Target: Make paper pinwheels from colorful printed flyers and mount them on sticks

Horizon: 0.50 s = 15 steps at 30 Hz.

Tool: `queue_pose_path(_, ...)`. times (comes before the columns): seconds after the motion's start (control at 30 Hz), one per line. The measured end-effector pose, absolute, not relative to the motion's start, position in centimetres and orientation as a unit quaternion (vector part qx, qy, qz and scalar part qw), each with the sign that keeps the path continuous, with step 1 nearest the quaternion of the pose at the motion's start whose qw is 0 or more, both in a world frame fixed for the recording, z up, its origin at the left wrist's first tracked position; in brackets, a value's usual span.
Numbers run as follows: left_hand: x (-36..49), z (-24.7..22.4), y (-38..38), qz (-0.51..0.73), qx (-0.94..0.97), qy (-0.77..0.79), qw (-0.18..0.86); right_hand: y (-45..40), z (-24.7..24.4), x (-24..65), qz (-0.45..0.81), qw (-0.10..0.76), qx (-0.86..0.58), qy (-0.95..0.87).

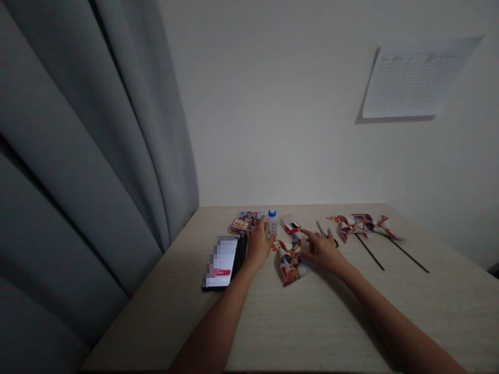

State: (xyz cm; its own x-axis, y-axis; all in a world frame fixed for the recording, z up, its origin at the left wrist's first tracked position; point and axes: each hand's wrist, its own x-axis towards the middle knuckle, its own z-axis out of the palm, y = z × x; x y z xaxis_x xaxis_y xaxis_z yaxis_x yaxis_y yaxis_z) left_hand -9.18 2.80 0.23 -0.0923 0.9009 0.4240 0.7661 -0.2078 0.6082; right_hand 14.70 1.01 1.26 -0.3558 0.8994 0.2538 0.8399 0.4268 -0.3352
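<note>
My left hand is closed around the lower part of a small white bottle with a blue cap, which stands upright. My right hand has its fingers apart. Its index finger stretches toward a small red and white box, and I cannot tell whether they touch. Below that hand lies a folded pinwheel of colourful printed paper, with the thumb at its right edge. Scissors lie partly hidden behind the right hand.
Two finished pinwheels on dark sticks rest at the right. A stack of printed paper lies at the back left, behind a phone with a lit screen. A grey curtain hangs along the table's left side.
</note>
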Motion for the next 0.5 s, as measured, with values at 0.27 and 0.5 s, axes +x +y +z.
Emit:
queue_pose_path(0.27,-8.63,0.36,2.9,0.355,0.65,0.667,0.078,0.65,1.96,14.64,0.085,0.197,-0.538,-0.815)
queue_pose_path(0.5,-8.81,-0.22,3.27,0.366,0.646,0.667,0.058,0.99,1.44,14.83,0.076,0.216,-0.532,-0.815)
